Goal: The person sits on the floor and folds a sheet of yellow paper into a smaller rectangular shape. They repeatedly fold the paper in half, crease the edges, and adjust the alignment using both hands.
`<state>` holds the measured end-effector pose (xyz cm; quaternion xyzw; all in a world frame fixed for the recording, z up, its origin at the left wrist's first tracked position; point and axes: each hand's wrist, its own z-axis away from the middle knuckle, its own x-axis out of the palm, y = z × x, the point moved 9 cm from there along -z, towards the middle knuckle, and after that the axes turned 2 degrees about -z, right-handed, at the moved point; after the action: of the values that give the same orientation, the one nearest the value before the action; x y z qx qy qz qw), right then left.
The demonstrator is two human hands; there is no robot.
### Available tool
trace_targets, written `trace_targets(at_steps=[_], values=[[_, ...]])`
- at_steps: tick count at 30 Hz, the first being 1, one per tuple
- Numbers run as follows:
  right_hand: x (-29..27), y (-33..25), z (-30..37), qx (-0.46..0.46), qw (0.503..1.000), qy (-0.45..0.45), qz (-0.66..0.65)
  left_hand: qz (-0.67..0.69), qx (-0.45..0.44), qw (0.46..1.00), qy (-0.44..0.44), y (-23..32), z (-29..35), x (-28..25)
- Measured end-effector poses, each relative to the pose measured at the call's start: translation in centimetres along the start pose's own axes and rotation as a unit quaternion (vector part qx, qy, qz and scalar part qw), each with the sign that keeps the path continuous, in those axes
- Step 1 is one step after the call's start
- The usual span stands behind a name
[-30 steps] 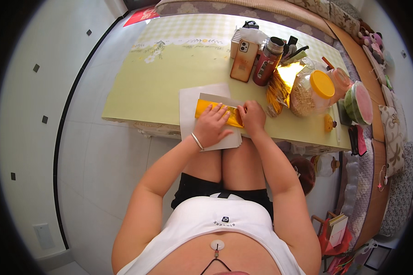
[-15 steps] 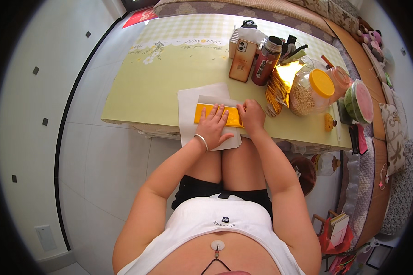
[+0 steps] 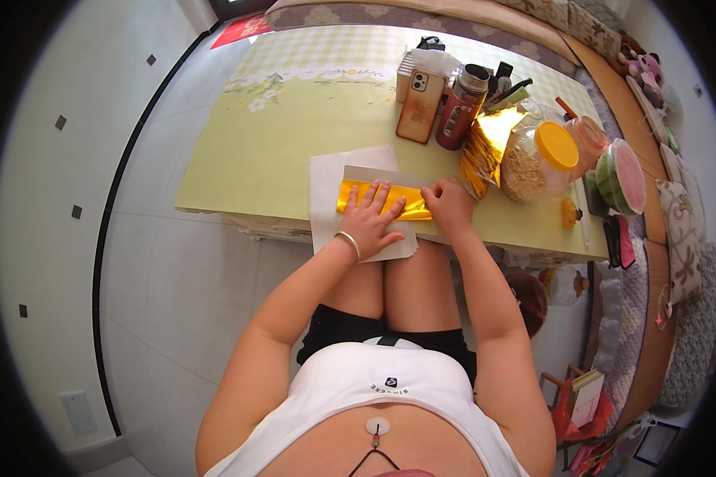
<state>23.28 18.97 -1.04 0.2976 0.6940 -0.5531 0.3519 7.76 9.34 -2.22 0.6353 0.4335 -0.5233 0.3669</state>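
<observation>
A shiny gold foil sheet [image 3: 413,205] lies across a stack of white paper [image 3: 324,179] at the near edge of the table. Along its far side runs a pale greyish strip of paper [image 3: 390,177]. My left hand [image 3: 363,219] rests flat on the foil with its fingers spread, pressing it down. At the foil's right end, my right hand [image 3: 452,207] is closed in a pinch on its edge. The fingertips partly cover that corner.
On the table's right stand a phone [image 3: 421,107], a red bottle [image 3: 461,107], a bundle of gold foil [image 3: 497,131], a yellow-lidded jar [image 3: 525,167] and a watermelon piece [image 3: 624,176]. A small yellow figure [image 3: 570,213] sits near the front edge. My thighs are beneath the table edge.
My right hand has slid to the right, and more of the gold foil shows between the hands. My left hand has stayed in place.
</observation>
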Motion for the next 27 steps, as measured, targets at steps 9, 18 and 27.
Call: trace_targets(at_steps=[9, 18, 27], values=[[4.8, -8.0, 6.3, -0.239, 0.970, 0.017, 0.047, -0.090, 0.012, 0.995, -0.031, -0.2, -0.1, 1.4], [3.1, -3.6, 8.3, -0.275, 0.952, -0.074, 0.115, 0.000, -0.029, 0.995, -0.098, -5.8, 3.9, -0.2], [-0.1, -5.0, 8.8, -0.373, 0.924, -0.007, 0.086, -0.070, -0.090, 0.992, -0.050, -7.9, 4.5, -3.3]])
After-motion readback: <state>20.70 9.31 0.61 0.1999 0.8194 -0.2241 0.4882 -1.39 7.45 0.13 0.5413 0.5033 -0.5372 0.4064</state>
